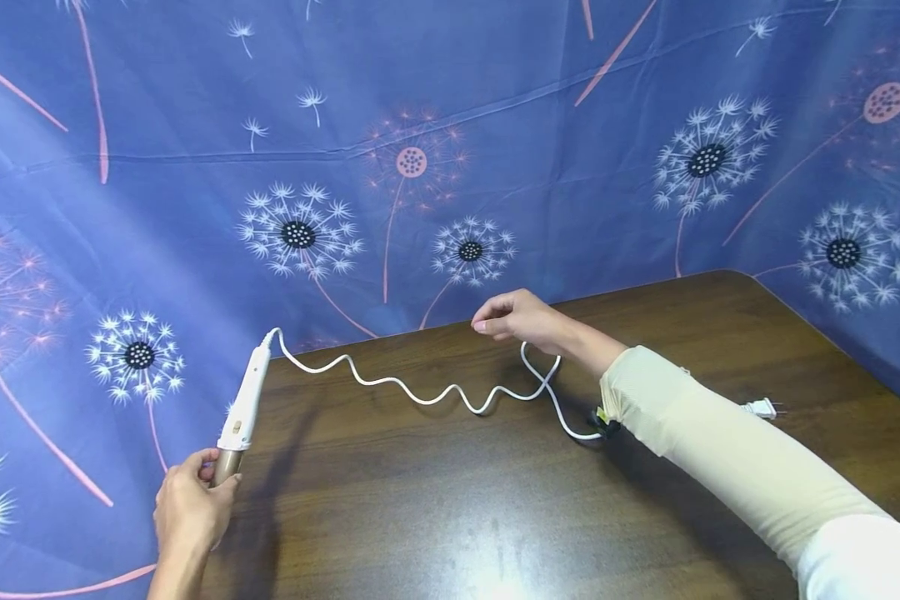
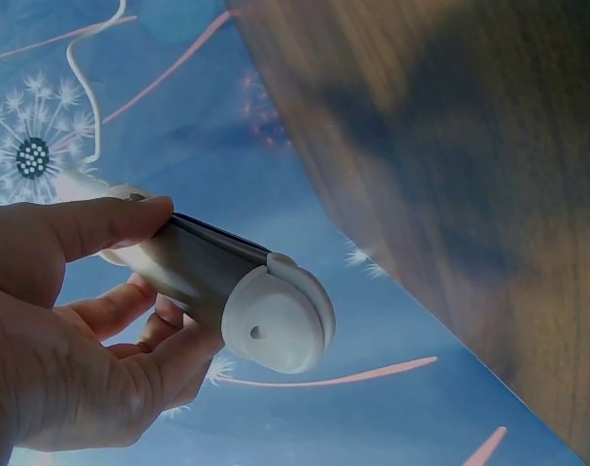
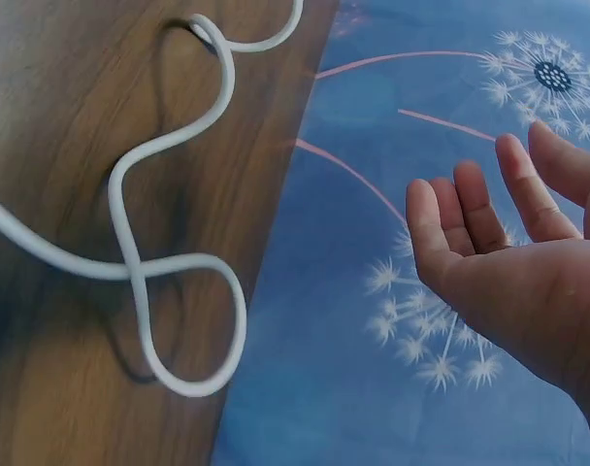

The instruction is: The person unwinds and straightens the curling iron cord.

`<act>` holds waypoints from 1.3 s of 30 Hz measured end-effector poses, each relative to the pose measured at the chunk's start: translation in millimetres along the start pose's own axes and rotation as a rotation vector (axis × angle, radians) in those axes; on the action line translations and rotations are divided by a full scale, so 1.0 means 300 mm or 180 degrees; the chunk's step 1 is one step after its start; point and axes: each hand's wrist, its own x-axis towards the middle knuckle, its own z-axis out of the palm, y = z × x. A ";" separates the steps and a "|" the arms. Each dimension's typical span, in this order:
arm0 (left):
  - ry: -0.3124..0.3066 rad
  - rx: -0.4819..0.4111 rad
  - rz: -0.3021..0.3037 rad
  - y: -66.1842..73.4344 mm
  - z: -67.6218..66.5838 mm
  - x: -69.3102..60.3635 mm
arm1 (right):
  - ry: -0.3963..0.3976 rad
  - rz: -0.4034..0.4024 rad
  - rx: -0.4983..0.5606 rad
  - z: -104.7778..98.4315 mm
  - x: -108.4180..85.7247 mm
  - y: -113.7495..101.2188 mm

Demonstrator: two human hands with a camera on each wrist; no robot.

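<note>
At the table's left edge, my left hand (image 1: 192,504) grips a curling iron (image 1: 246,404) by its brownish barrel (image 2: 200,274), thumb on one side and fingers on the other. The white handle tilts up and away from me. In the left wrist view the barrel's white end cap (image 2: 276,325) faces the camera. My right hand (image 1: 523,321) hovers near the table's back edge, above a loop of the white cord (image 1: 420,401). Its fingers (image 3: 477,209) are loosely bent, with nothing between them.
The cord runs in waves from the handle across the brown wooden table (image 1: 435,500), crossing itself in a loop. Its white plug (image 1: 760,408) lies to the right, beyond the right sleeve (image 1: 720,467). A blue dandelion-print cloth (image 1: 390,83) hangs behind the table and at its sides.
</note>
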 end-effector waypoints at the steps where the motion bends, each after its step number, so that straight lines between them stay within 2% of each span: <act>1: -0.0027 0.0006 -0.0013 -0.006 -0.001 0.001 | -0.0001 0.0013 0.0029 -0.009 -0.009 -0.001; 7: -0.0234 0.0089 -0.0105 -0.037 -0.007 0.024 | 0.0085 0.0055 0.0101 -0.071 -0.074 0.005; 14: -0.0509 0.0176 -0.0158 -0.088 -0.005 0.044 | 0.0224 -0.0079 0.0053 -0.139 -0.142 0.022; 17: -0.0641 0.0218 -0.0190 -0.108 -0.004 0.046 | 0.0270 -0.0118 -0.0091 -0.158 -0.170 0.028; 24: -0.0712 0.0290 -0.0237 -0.143 0.006 0.051 | 0.0385 -0.0282 -0.0524 -0.197 -0.234 0.031; 32: -0.0897 0.0383 -0.0350 -0.178 0.016 0.061 | 0.0489 -0.0460 -0.1112 -0.215 -0.295 0.036; 39: -0.0935 0.0502 -0.0422 -0.200 0.028 0.066 | 0.0584 -0.0661 -0.1315 -0.209 -0.322 0.043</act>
